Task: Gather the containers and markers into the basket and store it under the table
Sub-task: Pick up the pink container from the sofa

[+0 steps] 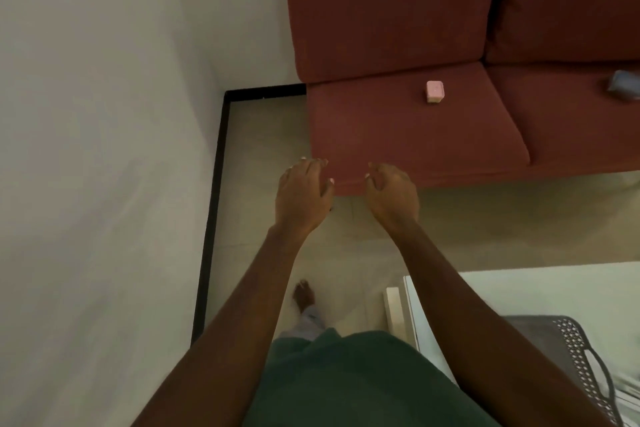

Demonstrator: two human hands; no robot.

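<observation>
resting on red sofa (415, 135), small pink boxy container (435, 91); both hands' fingers loosely apart, empty

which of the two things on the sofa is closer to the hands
The small pink container, on the left seat cushion beyond the hands. The blurred bluish item lies on the right cushion at the frame edge, much farther off.

Both forearms are bare, with no sleeves, watch or bracelets showing. The left hand (303, 192) and right hand (393, 194) wear no rings or gloves; the fingernails look pale (possibly painted). A dark green top (346, 381) covers the torso, light trousers (308, 322) the leg, and the foot (304, 295) is bare
</observation>
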